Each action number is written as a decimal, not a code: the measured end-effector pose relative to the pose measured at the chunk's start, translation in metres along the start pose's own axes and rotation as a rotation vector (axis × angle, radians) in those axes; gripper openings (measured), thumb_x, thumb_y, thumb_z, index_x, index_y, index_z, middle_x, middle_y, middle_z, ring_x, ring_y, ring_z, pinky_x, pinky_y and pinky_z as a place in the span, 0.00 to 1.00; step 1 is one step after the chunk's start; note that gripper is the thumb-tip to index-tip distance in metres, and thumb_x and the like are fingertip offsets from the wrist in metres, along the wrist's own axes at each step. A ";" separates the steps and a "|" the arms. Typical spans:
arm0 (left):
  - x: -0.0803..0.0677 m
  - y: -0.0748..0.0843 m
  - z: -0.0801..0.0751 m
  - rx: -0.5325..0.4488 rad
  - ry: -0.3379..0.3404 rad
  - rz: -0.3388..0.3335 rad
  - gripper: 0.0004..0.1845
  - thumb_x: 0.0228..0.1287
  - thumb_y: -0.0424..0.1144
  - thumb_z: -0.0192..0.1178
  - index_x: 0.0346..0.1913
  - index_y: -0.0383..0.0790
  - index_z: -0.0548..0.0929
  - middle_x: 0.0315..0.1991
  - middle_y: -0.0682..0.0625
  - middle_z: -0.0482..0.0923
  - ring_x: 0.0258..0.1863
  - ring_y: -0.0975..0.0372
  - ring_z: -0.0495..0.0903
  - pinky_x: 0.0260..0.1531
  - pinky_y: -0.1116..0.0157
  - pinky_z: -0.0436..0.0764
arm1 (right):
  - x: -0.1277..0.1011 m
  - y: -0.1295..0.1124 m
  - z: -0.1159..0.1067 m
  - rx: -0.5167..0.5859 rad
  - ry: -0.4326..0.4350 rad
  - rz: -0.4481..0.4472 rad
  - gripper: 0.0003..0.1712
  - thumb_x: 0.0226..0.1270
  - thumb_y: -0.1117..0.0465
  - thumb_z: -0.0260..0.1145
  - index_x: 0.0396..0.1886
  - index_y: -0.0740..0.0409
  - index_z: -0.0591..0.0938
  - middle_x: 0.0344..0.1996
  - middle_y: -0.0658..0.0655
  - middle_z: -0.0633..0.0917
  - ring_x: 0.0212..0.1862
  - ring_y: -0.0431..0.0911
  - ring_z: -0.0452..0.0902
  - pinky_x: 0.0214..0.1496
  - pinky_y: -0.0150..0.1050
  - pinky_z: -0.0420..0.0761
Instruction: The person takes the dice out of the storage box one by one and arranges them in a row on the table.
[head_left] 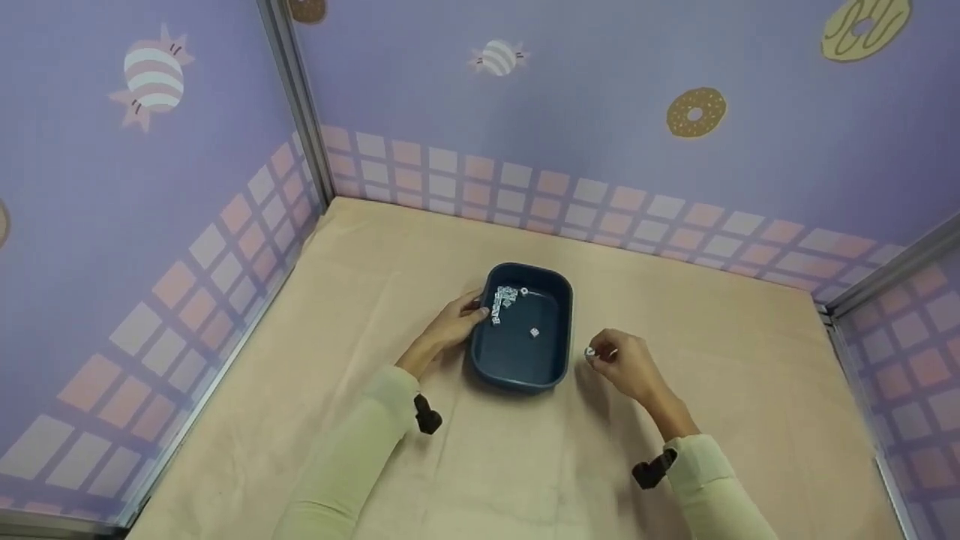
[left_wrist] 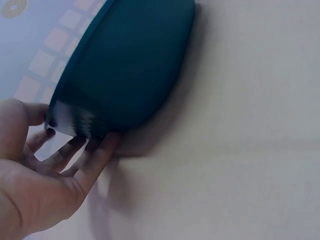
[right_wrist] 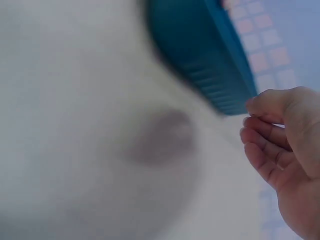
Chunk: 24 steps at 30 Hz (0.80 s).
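A dark blue plastic bin [head_left: 525, 360] with rounded corners stands on the cloth. My left hand [head_left: 456, 321] grips its left wall, the thumb hooked over the rim and the fingers along the outside. Inside, small white dice [head_left: 507, 294] with dark marks lie bunched toward the far left corner. A single die [head_left: 534, 332] lies apart, near the middle of the bin floor. To the right of the bin, my right hand [head_left: 621, 364] pinches a small white die [head_left: 590, 352] between thumb and fingertips. In the right wrist view, the fingers hide that die.
A beige cloth [head_left: 390, 480] covers the table. Purple walls with pink and white checks [head_left: 525, 187] enclose the back, left and right sides, with grey metal posts [head_left: 300, 105] at the corners. A dark wrist camera [head_left: 427, 415] sits on each sleeve cuff.
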<state>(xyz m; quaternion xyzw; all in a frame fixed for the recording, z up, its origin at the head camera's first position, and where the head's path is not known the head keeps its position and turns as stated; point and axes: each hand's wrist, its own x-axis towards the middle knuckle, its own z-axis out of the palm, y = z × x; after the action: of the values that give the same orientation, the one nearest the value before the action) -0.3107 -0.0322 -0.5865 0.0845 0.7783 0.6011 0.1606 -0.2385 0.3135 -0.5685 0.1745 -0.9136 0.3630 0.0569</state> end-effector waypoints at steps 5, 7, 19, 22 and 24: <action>0.001 -0.006 -0.002 -0.052 -0.042 0.013 0.31 0.85 0.43 0.54 0.84 0.45 0.61 0.78 0.37 0.66 0.77 0.45 0.67 0.75 0.50 0.68 | -0.013 0.012 0.020 0.017 -0.053 0.038 0.10 0.59 0.76 0.75 0.38 0.63 0.87 0.35 0.55 0.88 0.37 0.46 0.84 0.41 0.42 0.86; 0.002 -0.006 -0.002 -0.061 -0.040 0.012 0.31 0.85 0.43 0.55 0.84 0.45 0.62 0.79 0.37 0.65 0.78 0.45 0.66 0.76 0.50 0.66 | -0.015 0.012 0.026 0.008 -0.065 0.042 0.10 0.58 0.76 0.75 0.38 0.62 0.88 0.35 0.54 0.88 0.37 0.46 0.83 0.42 0.42 0.86; 0.001 -0.008 -0.002 -0.035 -0.006 0.016 0.31 0.83 0.45 0.57 0.83 0.47 0.65 0.79 0.38 0.65 0.79 0.45 0.63 0.78 0.51 0.61 | -0.019 0.010 0.040 -0.055 -0.083 0.080 0.11 0.59 0.75 0.75 0.39 0.61 0.88 0.37 0.52 0.85 0.39 0.45 0.79 0.43 0.40 0.81; 0.001 -0.009 -0.003 -0.023 -0.010 0.016 0.31 0.83 0.45 0.57 0.83 0.46 0.65 0.78 0.37 0.66 0.78 0.45 0.64 0.78 0.50 0.62 | -0.020 0.010 0.040 -0.058 -0.087 0.081 0.11 0.58 0.75 0.75 0.39 0.61 0.88 0.36 0.52 0.84 0.39 0.45 0.79 0.41 0.39 0.80; 0.001 -0.009 -0.003 -0.008 -0.012 0.017 0.31 0.84 0.46 0.57 0.83 0.46 0.65 0.78 0.37 0.66 0.79 0.45 0.64 0.78 0.50 0.61 | -0.019 0.009 0.038 -0.058 -0.096 0.088 0.11 0.58 0.75 0.75 0.39 0.60 0.88 0.36 0.51 0.84 0.38 0.44 0.78 0.41 0.39 0.80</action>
<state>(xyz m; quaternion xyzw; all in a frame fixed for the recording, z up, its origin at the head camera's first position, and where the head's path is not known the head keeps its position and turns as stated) -0.3128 -0.0371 -0.5942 0.0939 0.7742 0.6050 0.1604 -0.2230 0.2984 -0.6062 0.1497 -0.9322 0.3296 0.0020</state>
